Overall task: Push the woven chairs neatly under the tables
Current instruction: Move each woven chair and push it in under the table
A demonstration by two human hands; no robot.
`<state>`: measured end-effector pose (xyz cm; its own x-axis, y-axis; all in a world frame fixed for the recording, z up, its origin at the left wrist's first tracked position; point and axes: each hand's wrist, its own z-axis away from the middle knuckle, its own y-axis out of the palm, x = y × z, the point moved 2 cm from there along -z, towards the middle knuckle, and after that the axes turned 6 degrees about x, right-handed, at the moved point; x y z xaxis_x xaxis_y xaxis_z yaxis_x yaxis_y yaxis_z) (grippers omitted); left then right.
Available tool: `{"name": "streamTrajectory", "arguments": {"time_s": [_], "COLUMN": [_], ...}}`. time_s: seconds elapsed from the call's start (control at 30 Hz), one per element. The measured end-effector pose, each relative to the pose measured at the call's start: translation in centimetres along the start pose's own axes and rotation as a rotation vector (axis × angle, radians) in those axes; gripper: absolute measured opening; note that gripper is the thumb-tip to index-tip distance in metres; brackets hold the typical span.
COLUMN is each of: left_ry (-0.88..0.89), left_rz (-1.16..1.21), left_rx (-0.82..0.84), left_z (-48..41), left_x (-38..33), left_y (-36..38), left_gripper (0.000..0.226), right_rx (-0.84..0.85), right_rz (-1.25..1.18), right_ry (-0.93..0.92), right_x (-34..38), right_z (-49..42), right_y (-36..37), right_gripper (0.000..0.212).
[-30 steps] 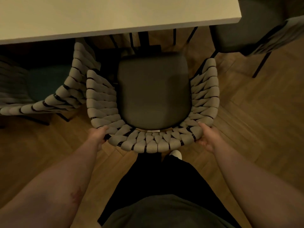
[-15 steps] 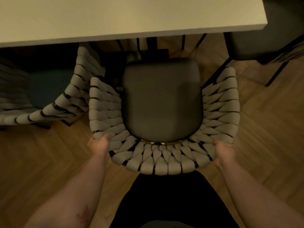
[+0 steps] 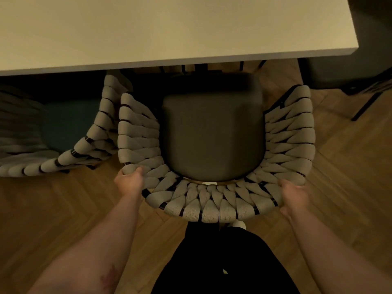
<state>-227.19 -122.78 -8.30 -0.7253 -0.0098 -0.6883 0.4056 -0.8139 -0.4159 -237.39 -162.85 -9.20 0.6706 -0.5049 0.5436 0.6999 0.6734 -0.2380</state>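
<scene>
Herringbone wood floor [image 3: 350,166], black trousers [image 3: 222,262] at bottom centre, white shoe toe [image 3: 239,223] just above.

Herringbone wooden floor [image 3: 350,170], brown, under dim warm yellowish light. At the upper right, a dark chair [image 3: 331,68] on thin black legs, just beyond the corner of the pale table [image 3: 169,28], partly cut off by the frame edge.

The chair [image 3: 212,132] stands on the near side of the counter [image 3: 169,28], its seat's far end at the counter's edge. A second chair [image 3: 70,128] sits just left, a third chair [image 3: 339,66] far right.
</scene>
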Motion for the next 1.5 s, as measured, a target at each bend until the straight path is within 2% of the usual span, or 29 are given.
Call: {"name": "streamTrajectory", "arguments": {"time_s": [0.23, 0.43, 0.57, 0.77, 0.87, 0.93, 1.0, 1.03, 1.07, 1.1, 1.17, 1.3, 1.5], "left_ry": [0.053, 0.038, 0.013, 0.034, 0.259, 0.536, 0.91, 1.043, 1.097, 1.101, 1.101, 1.101, 1.075], "left_rz": [-0.124, -0.159, -0.143, -0.26, -0.541, -0.867, -1.111, -1.166, -1.203, -1.252, -1.395, -1.567, -1.553], "left_rx": [0.017, 0.026, 0.033, 0.03, 0.065, 0.057, 0.193, 0.315, 0.424, 0.487, 0.528, 0.581, 0.518], "left_z": [-3.6, -5.8, -6.3, -5.8, -4.1, -1.7, 0.3, 1.0, 1.3, 1.5, 1.3, 0.7, 0.9], "left_x": [-4.0, -7.4, -8.6, -9.2, -8.3, -6.8, -4.7, -3.7, -2.9, -2.7, -2.9, -3.4, -3.9], "left_y": [2.8, 5.5, 7.0, 6.8, 6.0, 5.7, 6.0, 6.2, 6.5, 6.8, 7.5, 8.3, 9.1], "left_gripper": [0.032, 0.051, 0.049, 0.056, 0.074, 0.077, 0.054, 0.039, 0.034, 0.043, 0.058, 0.06, 0.05], "right_rx": [0.012, 0.013, 0.025, 0.049, 0.002, -0.035, -0.045, -0.028, 0.008, 0.057, 0.154, 0.27, 0.277], "right_rz": [-0.012, 0.012, 0.025, 0.066, 0.277, 0.497, 0.812, 0.968, 1.093, 1.188, 1.332, 1.72, 1.787], "right_ry": [-0.038, -0.022, -0.052, -0.045, -0.262, -0.479, -0.717, -0.854, -0.983, -1.07, -1.118, -1.061, -1.168], "right_x": [2.8, 6.3, 9.0, 9.5, 8.5, 6.3, 3.7, 2.5, 1.6, 1.1, 1.2, 2.6, 3.6], "right_z": [-2.3, -4.5, -5.7, -5.9, -3.3, -0.2, 2.4, 3.1, 3.3, 3.3, 2.8, 1.5, 0.3], "right_y": [3.3, 5.5, 6.5, 6.6, 6.1, 5.9, 6.5, 7.1, 7.8, 8.6, 10.2, 11.8, 12.1], "right_gripper": [0.011, 0.016, 0.041, 0.057, 0.05, 0.052, 0.049, 0.041, 0.032, 0.029, 0.04, 0.056, 0.064]}}
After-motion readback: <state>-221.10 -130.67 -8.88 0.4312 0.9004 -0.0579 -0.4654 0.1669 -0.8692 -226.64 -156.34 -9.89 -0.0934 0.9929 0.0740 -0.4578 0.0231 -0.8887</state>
